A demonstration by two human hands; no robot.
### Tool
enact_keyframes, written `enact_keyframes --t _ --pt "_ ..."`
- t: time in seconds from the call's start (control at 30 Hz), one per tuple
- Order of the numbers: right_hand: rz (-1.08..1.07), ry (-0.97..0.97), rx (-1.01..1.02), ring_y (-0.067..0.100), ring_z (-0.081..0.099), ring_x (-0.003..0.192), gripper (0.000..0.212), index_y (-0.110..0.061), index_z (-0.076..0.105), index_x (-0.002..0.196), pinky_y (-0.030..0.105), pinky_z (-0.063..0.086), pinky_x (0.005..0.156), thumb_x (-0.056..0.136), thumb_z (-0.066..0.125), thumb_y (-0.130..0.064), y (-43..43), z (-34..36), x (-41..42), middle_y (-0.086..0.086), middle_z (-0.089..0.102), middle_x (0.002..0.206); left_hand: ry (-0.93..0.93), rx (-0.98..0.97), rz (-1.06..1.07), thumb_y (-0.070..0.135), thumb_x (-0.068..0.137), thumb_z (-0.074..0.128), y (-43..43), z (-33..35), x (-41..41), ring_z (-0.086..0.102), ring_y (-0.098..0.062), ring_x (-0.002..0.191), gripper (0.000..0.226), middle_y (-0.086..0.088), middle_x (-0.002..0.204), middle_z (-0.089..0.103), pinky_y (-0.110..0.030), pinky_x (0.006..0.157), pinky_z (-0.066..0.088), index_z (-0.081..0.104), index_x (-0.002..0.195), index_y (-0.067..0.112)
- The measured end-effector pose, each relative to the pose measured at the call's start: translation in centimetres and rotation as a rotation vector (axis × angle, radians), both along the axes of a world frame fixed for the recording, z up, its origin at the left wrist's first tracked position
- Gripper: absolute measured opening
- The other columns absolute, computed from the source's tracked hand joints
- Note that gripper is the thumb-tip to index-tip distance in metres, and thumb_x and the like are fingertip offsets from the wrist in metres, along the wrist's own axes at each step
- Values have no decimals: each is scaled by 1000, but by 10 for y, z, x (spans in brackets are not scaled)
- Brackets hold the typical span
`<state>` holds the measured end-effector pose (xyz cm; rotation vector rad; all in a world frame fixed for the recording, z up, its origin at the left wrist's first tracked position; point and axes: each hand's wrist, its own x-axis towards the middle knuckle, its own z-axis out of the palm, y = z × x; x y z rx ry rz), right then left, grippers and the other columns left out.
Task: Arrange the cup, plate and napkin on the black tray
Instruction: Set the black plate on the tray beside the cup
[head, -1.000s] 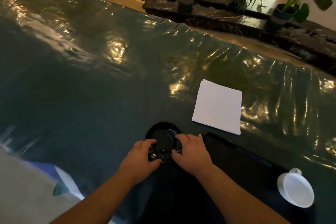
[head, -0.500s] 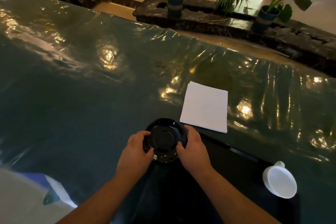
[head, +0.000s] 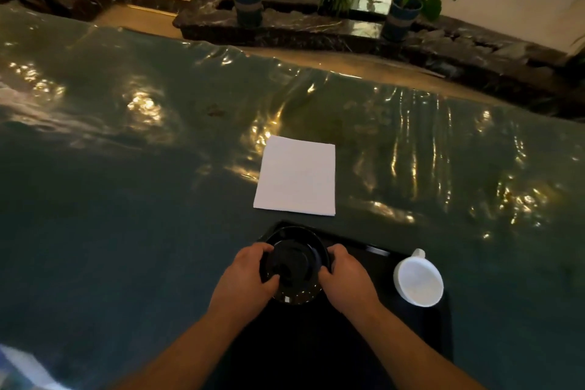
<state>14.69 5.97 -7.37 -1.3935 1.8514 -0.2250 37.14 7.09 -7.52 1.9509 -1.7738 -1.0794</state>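
Over the black tray now, both hands' fingers gripping the plate, earlier left of it.

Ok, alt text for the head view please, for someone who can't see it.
Both hands, left and right, grip a black plate by its sides over the far left corner of a black tray. A white cup sits at the tray's right edge, and a white napkin lies flat on the table beyond the tray.

Left hand and right hand side by side, fingers curled inward.
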Motion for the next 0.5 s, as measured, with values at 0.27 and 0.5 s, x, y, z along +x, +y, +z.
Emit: enact_keyframes --t 0.27,0.5 --pt "55 57 37 6 63 76 20 -35 49 105 30 56 67 91 62 -31 11 -19 -27 -12 63 87 -23 69 -76 39 79 75 1 -11 -27 57 -2 93 50 18 119 51 -20 73 47 48 121 46" --pt "57 30 39 7 64 84 29 -33 53 117 34 58 76 90 63 -28 10 -22 -26 -14 63 96 -109 36 -144 36 83 76 4 -12 -33 56 -11 115 61 5 151 41 -25 90 49 46 135 32"
